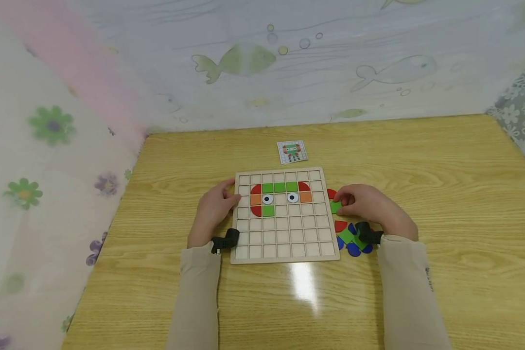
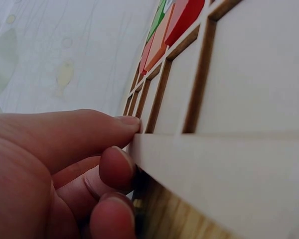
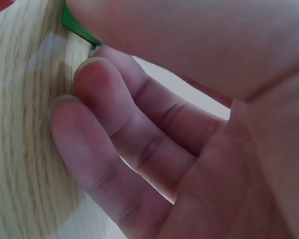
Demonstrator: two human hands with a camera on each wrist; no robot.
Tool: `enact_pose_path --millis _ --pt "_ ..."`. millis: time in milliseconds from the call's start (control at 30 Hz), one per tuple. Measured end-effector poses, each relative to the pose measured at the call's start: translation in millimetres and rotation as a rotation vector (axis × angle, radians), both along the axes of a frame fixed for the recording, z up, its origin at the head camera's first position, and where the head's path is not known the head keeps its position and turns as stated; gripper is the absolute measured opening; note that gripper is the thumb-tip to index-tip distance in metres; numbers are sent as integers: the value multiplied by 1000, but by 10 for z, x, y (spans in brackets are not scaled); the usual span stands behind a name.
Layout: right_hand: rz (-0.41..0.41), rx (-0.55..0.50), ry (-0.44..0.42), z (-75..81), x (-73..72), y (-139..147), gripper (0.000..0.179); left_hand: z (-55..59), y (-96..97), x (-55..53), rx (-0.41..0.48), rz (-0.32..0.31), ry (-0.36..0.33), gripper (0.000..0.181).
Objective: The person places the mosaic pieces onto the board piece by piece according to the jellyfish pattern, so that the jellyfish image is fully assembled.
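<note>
A square wooden grid board (image 1: 285, 252) lies on the table, with red quarter-round, green square and orange square tiles and two eye discs set in its upper cells. My left hand (image 1: 216, 208) grips the board's left edge; the left wrist view shows the thumb on the rim and the other fingers curled against the side. Just right of the board, my right hand (image 1: 367, 201) pinches a green square tile (image 1: 335, 207) between thumb and fingers. The right wrist view shows only a corner of that green tile (image 3: 75, 25) at the thumb, the rest hidden. A red tile (image 1: 331, 193) lies beside those fingertips.
Loose red, green and blue tiles (image 1: 353, 250) are heaped right of the board, partly under the right wrist camera (image 1: 367, 233). A small pattern card (image 1: 292, 152) with a figure on a grid lies behind the board. A wall covering with fish drawings (image 1: 245, 61) stands behind the table.
</note>
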State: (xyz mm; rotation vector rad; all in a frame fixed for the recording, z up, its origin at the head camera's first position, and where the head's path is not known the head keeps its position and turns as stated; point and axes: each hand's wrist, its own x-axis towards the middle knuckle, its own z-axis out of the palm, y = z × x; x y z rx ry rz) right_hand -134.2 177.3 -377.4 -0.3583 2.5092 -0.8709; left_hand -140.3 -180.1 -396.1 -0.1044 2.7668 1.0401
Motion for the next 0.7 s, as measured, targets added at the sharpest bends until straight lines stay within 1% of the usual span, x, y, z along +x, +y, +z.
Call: enact_pose_path --millis 200,367,500,700 --pt "-16 -24 -25 -6 -16 -10 25 20 2 3 6 -4 -1 51" --pt "-29 -54 -23 -21 -22 -6 21 34 5 5 10 -2 -5 51" --pt "-44 -68 3 -28 -16 10 21 20 4 6 17 -3 -16 51" --pt "-89 -92 81 -3 -39 -65 33 7 1 1 1 -14 -1 51"
